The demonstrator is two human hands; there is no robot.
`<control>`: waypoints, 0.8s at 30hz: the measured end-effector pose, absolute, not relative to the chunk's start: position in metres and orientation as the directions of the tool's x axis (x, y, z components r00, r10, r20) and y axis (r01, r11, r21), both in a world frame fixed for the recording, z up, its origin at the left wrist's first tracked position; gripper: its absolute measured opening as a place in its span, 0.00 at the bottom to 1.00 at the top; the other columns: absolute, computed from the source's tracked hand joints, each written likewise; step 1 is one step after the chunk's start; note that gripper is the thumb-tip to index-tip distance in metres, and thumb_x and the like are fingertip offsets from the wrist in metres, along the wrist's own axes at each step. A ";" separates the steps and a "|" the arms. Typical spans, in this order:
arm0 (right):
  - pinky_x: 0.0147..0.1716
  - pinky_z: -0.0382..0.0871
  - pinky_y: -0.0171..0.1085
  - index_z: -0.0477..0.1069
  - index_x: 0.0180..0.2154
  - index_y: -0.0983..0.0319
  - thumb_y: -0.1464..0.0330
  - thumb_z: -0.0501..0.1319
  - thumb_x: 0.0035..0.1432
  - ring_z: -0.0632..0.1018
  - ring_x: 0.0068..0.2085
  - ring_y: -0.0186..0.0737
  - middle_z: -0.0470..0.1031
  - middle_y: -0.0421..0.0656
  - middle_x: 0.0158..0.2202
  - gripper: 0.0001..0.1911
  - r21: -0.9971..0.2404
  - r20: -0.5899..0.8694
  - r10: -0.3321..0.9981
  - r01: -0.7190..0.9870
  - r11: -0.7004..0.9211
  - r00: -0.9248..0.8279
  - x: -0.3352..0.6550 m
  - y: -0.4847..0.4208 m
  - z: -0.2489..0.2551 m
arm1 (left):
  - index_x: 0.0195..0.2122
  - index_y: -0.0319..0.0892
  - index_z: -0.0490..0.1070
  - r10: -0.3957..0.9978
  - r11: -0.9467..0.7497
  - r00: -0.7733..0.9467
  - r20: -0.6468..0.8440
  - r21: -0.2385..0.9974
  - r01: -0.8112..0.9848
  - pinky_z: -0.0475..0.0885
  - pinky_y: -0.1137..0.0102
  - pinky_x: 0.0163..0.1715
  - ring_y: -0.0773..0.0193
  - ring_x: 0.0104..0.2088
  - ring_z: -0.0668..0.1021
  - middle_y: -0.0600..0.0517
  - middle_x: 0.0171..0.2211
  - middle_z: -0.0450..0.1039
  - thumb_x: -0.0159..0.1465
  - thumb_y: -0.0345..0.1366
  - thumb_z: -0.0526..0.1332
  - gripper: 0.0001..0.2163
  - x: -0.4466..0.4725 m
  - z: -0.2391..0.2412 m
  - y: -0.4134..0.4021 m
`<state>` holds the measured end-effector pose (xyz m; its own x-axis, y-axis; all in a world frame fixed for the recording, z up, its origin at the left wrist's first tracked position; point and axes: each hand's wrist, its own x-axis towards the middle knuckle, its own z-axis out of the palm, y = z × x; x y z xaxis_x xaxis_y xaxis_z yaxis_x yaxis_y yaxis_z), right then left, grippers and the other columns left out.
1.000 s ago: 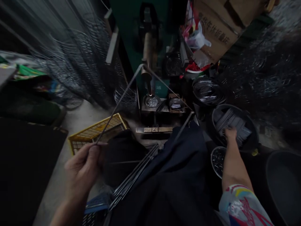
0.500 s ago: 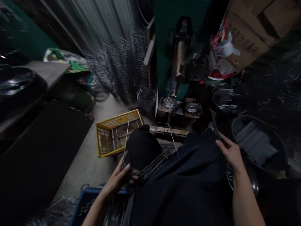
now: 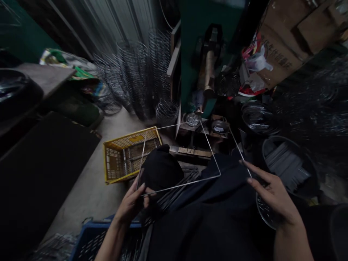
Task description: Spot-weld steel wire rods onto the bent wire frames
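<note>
My left hand is closed on one corner of a thin rectangular wire frame, which stretches out over my lap towards the machine. Between the fingers and thumb of my right hand is a thin straight metal rod, pointing forward and apart from the frame. Several dark wires lie in a bundle across my dark-clothed lap, beneath the frame. Ahead stands a green machine with a brownish cylindrical arm. A round dish of small metal pieces sits below that arm.
A yellow crate stands on the floor ahead to the left, a blue crate nearer me. Tall stacks of wire rings lean at the back. On my right are a tub of dark strips, a metal bowl and a cardboard box.
The wire frame has swung up and tilted, so its outline now shows fully. My right hand has turned inward, and its rod now reaches further forward and left.
</note>
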<state>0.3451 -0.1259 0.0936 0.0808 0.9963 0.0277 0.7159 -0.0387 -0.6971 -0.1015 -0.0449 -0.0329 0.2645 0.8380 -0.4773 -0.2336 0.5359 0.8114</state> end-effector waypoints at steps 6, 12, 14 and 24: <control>0.63 0.60 0.48 0.60 0.63 0.52 0.65 0.58 0.65 0.65 0.62 0.44 0.65 0.41 0.61 0.25 -0.576 0.048 0.986 0.802 0.160 -0.162 0.311 -0.127 0.092 | 0.70 0.50 0.32 0.812 0.554 0.373 -0.449 0.793 -0.252 0.64 0.78 0.15 0.68 0.13 0.73 0.48 0.28 0.79 0.63 0.41 0.63 0.42 -0.073 -0.031 -0.047; 0.63 0.58 0.52 0.60 0.63 0.54 0.67 0.56 0.66 0.64 0.63 0.44 0.67 0.42 0.60 0.25 -0.497 -0.026 0.962 0.839 0.224 -0.272 0.290 -0.112 0.061 | 0.70 0.50 0.28 0.786 0.557 0.445 -0.428 0.803 -0.211 0.65 0.76 0.16 0.66 0.14 0.74 0.47 0.28 0.79 0.65 0.41 0.60 0.42 -0.057 -0.025 -0.043; 0.62 0.59 0.53 0.60 0.63 0.54 0.67 0.57 0.65 0.65 0.63 0.45 0.68 0.43 0.60 0.25 -0.489 -0.029 0.967 0.847 0.206 -0.252 0.288 -0.109 0.051 | 0.69 0.50 0.27 0.779 0.560 0.458 -0.428 0.804 -0.201 0.65 0.76 0.16 0.66 0.14 0.74 0.46 0.29 0.79 0.66 0.41 0.60 0.42 -0.053 -0.021 -0.043; 0.62 0.60 0.46 0.61 0.63 0.57 0.67 0.59 0.64 0.65 0.62 0.42 0.66 0.44 0.61 0.26 -0.670 0.004 0.926 0.686 0.283 -0.378 0.235 -0.088 0.036 | 0.70 0.47 0.28 0.741 0.599 0.519 -0.427 0.769 -0.223 0.65 0.75 0.20 0.66 0.16 0.74 0.49 0.25 0.78 0.66 0.41 0.58 0.41 -0.020 -0.019 -0.046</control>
